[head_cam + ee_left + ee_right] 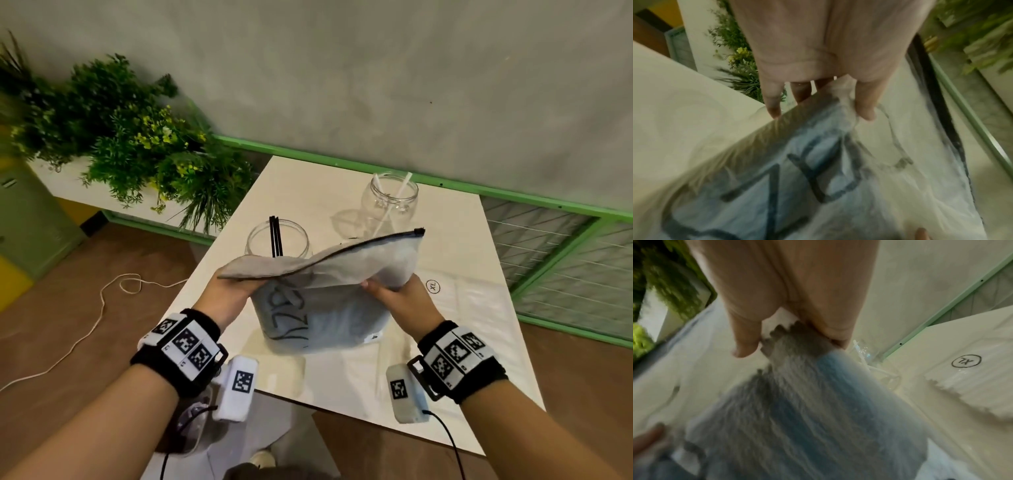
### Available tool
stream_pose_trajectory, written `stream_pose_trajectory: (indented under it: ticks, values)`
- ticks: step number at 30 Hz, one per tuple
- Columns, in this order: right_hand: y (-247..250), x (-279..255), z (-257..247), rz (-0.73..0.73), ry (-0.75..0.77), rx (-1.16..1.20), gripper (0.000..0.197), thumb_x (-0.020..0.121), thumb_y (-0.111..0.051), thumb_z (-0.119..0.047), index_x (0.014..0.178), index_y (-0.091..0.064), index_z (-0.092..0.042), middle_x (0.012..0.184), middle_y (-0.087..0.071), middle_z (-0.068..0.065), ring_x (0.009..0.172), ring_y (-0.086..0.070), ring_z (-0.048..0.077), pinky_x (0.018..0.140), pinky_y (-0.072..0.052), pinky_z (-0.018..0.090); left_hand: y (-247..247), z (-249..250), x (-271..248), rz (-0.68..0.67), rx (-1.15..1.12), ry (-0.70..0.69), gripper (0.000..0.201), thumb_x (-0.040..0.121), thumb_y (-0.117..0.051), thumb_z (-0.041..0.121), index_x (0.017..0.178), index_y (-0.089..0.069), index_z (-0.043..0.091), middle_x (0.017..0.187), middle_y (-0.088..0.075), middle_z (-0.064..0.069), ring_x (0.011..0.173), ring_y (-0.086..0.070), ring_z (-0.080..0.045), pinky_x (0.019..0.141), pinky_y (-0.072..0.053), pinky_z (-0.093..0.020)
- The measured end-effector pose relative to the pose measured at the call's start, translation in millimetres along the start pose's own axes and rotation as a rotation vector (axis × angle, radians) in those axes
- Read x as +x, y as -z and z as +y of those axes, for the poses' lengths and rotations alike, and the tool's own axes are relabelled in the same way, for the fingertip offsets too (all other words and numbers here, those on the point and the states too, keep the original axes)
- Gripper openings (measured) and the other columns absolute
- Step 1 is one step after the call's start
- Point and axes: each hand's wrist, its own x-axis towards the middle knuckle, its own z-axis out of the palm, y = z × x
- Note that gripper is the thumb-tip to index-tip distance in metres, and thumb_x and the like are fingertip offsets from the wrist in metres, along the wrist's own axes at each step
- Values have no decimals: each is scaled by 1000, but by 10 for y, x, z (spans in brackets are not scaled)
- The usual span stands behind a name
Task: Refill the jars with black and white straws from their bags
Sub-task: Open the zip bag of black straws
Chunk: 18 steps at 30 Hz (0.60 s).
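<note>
Bag (329, 308) contents hidden, perhaps straws.

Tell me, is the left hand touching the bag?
Touching. The left wrist view shows the left hand's thumb and fingers pinching the bag's edge.

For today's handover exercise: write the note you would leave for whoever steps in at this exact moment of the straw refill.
Left hand and right hand both grip the frosted zip bag, held over the table.
Jar with black straws stands just behind the bag; jar with white straws stands further back. Each jar holds only a few straws.
A second bag marked XL lies flat on the table to the right.
Done: nothing poured yet.
Left: open the bags, fill both jars.
</note>
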Motion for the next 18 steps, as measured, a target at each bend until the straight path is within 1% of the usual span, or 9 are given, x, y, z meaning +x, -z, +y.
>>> stream_pose_trajectory:
  ticks: [1, 3, 6, 8, 10, 11, 13, 16, 18]
  values:
    - [-3, 11, 18, 19, -26, 10, 8, 81, -74, -8, 87, -73, -13, 77, -73, -14, 80, -67, -3, 73, -47, 13, 13, -6, 17, 32, 16, 4, 19, 85, -61, -5, 92, -68, 11, 78, -73, 9, 81, -64, -8, 73, -47, -23]
    - [8, 38, 11, 83, -22, 52, 5, 81, -73, -8, 86, -73, -7, 71, -72, -17, 74, -66, -5, 68, -46, 9, 35, 15, 33, 86, 11, 5, 21, 87, -57, -4, 87, -69, 13, 75, -73, 11, 80, -63, -12, 75, -48, -28]
    - [31, 77, -26, 189, 18, 88, 7, 81, -74, -13, 77, -70, -8, 61, -69, -14, 63, -64, -4, 61, -45, 8, 57, 76, 51, 156, 30, 1, 26, 90, -57, 2, 81, -70, 22, 74, -72, 12, 86, -64, -18, 86, -49, -36]
    - [11, 81, -53, 251, 43, 93, 15, 82, -73, -18, 75, -67, -7, 59, -63, -8, 56, -58, 0, 59, -44, 10, 74, 98, 56, 187, 1, 6, 20, 91, -58, 9, 77, -68, 20, 74, -70, 4, 85, -60, -23, 87, -45, -40]
    - [-15, 78, -65, 281, 72, 112, 10, 84, -70, -19, 82, -70, -9, 68, -64, -1, 62, -59, 1, 64, -45, 11, 68, 160, 31, 164, -49, -29, 14, 90, -61, 23, 80, -69, 16, 84, -66, -11, 86, -56, -24, 86, -44, -43]
    - [-27, 78, -79, 290, 82, 126, 7, 85, -68, -18, 81, -71, -13, 71, -64, 1, 65, -59, 2, 66, -45, 13, 64, 194, 21, 153, -63, -46, 15, 86, -63, 30, 82, -70, 17, 89, -65, -13, 88, -55, -24, 87, -43, -44]
    - [-44, 86, -96, 326, 102, 138, 13, 87, -66, -19, 75, -68, -21, 71, -60, 2, 67, -56, 2, 66, -44, 14, 62, 262, 5, 167, -92, -63, 18, 80, -65, 39, 81, -71, 22, 91, -64, -11, 88, -55, -22, 88, -43, -44]
    - [-40, 96, -168, 357, 184, 149, 20, 90, -61, -16, 70, -63, -18, 70, -61, -7, 67, -56, -9, 68, -42, 7, 58, 323, 9, 211, -113, -82, 17, 81, -63, 37, 80, -68, 20, 84, -64, -4, 85, -55, -19, 85, -44, -41]
    - [-25, 99, -182, 325, 213, 141, 14, 92, -60, -14, 81, -66, -9, 74, -63, -8, 69, -57, -13, 70, -41, 5, 68, 312, 32, 231, -102, -88, 13, 86, -63, 31, 80, -66, 20, 85, -62, -5, 86, -54, -19, 83, -44, -41]
